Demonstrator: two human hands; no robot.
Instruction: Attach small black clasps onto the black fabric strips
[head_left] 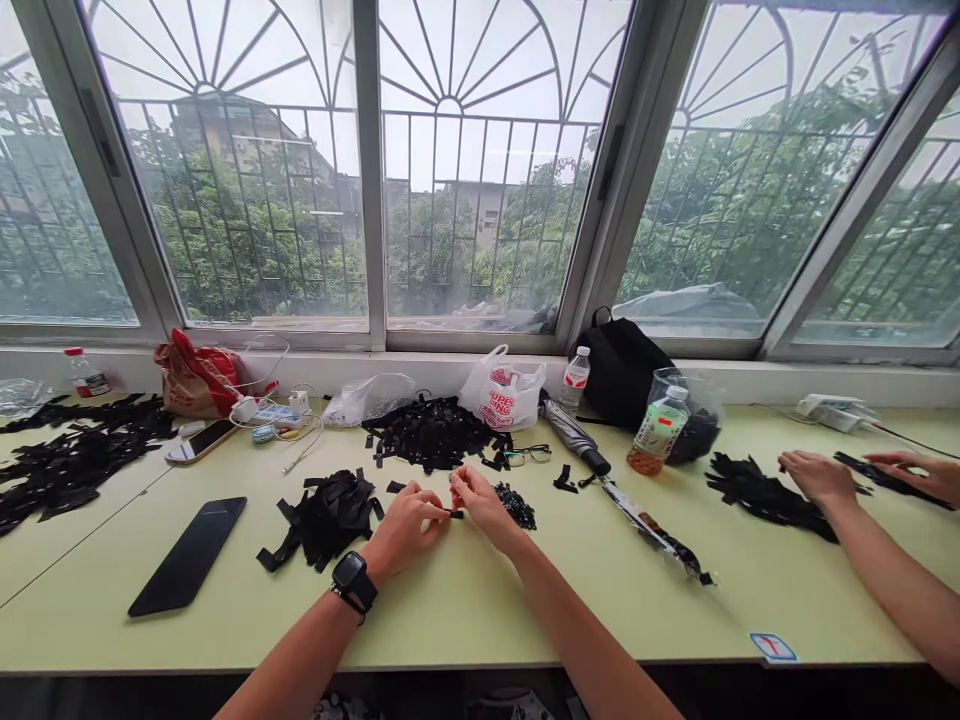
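Note:
My left hand point(403, 530), with a black smartwatch point(353, 582) on the wrist, and my right hand point(484, 507) meet over the pale green table point(465, 610). Both pinch a small black strip point(454, 513) between their fingertips. Just beside my right hand lies a small heap of black bits point(516, 506). A loose pile of black strips point(322, 517) sits left of my left hand, and a larger black heap point(430, 433) lies ahead of my hands.
Glasses point(527, 455), a folded umbrella point(576, 435), a black phone point(187, 555) and a bottle point(658, 422) lie about the table. A co-worker's hands point(862, 472) work black strips at the right. More strips spread at the far left, below the windows.

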